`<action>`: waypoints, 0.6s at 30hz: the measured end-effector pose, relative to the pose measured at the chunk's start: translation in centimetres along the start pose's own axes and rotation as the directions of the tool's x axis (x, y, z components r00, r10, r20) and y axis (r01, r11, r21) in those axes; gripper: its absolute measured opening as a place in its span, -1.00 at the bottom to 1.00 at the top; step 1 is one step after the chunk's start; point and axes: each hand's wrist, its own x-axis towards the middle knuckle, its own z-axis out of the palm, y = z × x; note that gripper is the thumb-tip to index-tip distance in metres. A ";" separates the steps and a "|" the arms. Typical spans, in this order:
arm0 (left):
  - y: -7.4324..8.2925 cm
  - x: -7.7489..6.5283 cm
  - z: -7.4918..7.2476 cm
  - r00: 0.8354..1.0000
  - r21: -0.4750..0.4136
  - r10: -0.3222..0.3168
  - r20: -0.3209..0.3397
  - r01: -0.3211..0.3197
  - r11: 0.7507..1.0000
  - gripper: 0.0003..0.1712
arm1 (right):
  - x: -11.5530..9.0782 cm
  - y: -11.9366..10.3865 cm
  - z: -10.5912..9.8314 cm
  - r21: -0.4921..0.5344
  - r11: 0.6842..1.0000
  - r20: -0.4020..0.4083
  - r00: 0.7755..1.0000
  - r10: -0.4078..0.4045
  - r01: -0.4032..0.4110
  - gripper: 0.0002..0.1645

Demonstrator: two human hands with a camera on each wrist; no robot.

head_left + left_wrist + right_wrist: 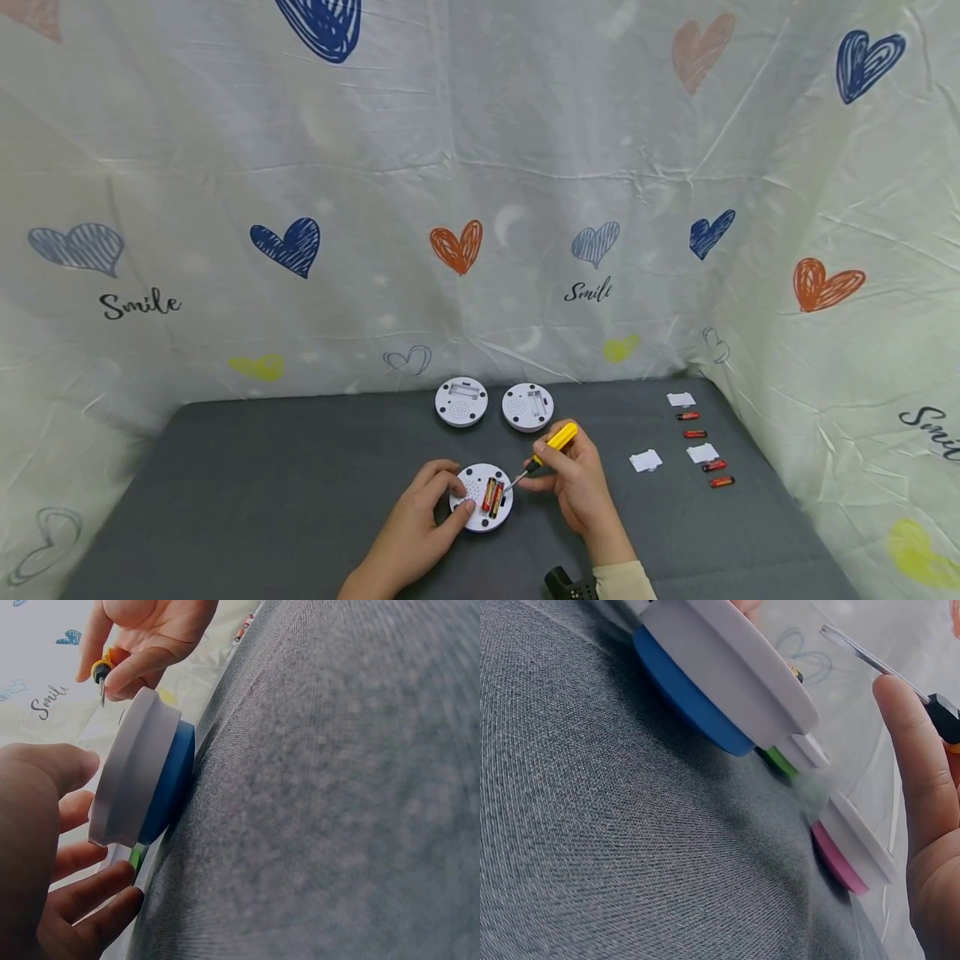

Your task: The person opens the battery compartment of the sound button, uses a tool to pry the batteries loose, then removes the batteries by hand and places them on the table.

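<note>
A round white battery-powered device (pixel 475 481) lies on the table, its underside facing up. Two red-and-black batteries (pixel 492 497) are in its compartment, and a blue part (pixel 172 784) shows beneath the white body. My left hand (pixel 422 518) holds it at the left rim, with the thumb and fingers on its edge. In my right hand (pixel 583 487) I grip a screwdriver (pixel 557 442) by its yellow handle. In the head view its tip is at the right side of the batteries; whether it touches them I cannot tell. The flat metal shaft (pixel 864 654) shows in the right wrist view.
Behind stand two similar devices (pixel 461 402) (pixel 528 407) with compartments uncovered and no batteries seen; one has a green part (pixel 780 760), the other pink (pixel 838 859). To the right lie several loose batteries (pixel 695 434) and white covers (pixel 646 461). A printed curtain (pixel 360 292) hangs behind the table.
</note>
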 end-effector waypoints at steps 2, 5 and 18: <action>0.0 0.0 0.0 1.000 -0.003 0.018 -0.010 -0.018 1.000 -0.65 | 0.0 0.0 0.0 -0.007 1.000 0.007 1.000 -0.008 0.008 -0.74; 0.0 -0.1 0.0 0.999 -0.005 0.043 -0.023 -0.043 0.999 -0.59 | 0.0 -0.1 0.0 -0.011 1.000 0.006 1.000 -0.014 0.014 -0.74; 0.2 -0.1 -0.1 0.999 -0.006 0.028 0.017 -0.028 1.000 -0.55 | 0.0 0.1 0.3 -0.043 0.998 -0.019 0.999 -0.036 0.035 -0.69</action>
